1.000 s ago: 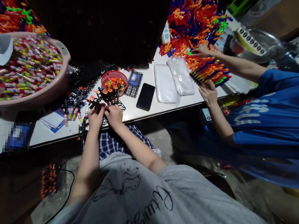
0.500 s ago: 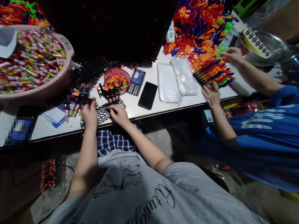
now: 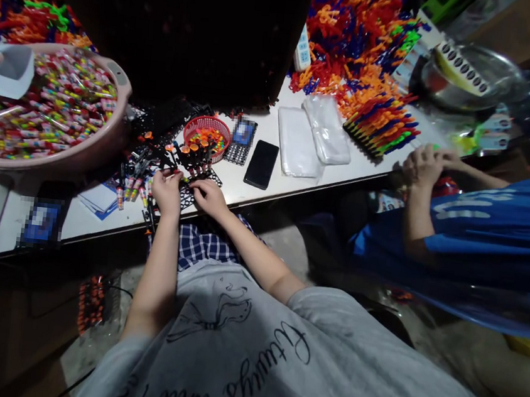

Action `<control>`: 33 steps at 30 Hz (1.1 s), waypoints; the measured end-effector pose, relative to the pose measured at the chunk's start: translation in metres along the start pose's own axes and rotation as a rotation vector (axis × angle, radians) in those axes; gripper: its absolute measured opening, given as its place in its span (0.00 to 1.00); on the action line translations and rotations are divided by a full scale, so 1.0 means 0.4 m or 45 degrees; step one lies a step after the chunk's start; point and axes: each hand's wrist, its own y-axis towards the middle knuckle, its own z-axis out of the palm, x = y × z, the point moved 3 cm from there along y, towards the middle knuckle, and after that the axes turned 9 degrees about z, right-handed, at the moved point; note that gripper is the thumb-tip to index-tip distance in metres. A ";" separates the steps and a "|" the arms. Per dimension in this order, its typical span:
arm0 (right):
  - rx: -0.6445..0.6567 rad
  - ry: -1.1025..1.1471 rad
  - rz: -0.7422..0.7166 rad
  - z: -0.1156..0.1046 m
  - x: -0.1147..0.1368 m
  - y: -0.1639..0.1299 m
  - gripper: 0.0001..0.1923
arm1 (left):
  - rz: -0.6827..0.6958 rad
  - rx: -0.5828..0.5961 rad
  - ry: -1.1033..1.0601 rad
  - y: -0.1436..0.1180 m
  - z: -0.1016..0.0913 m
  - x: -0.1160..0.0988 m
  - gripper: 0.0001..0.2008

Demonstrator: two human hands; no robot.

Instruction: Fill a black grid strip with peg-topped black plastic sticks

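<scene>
My left hand (image 3: 167,193) is closed in a pinch at the left side of a black perforated rack (image 3: 188,199). A yellowish tip, apparently of a small candy tube (image 3: 183,179), shows at its fingertips; the rest is covered by the fingers. My right hand (image 3: 210,198) grips the rack from the near right, with thumb and finger on its holes. Several black toy sticks with orange tops (image 3: 198,148) stand upright in the rack, pink and white tubes at their lower ends. Left of my left hand lie several loose candy tubes (image 3: 128,189) with black parts.
Behind the rack stands a red basket (image 3: 228,136) of small coloured pieces. A phone (image 3: 261,165) and clear plastic bags (image 3: 297,142) lie to the right. A pink tub (image 3: 124,92) of candy tubes fills the left. A co-worker's hands (image 3: 424,168) are beside a filled rack (image 3: 381,128).
My left hand has brought its pinched piece rightward to the rack. My right hand has stayed at the rack. The co-worker's hands have drawn back from the colourful rack and come together.
</scene>
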 end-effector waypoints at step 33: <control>0.093 -0.103 0.013 0.011 -0.010 -0.001 0.11 | 0.114 0.320 0.215 0.004 0.005 -0.007 0.10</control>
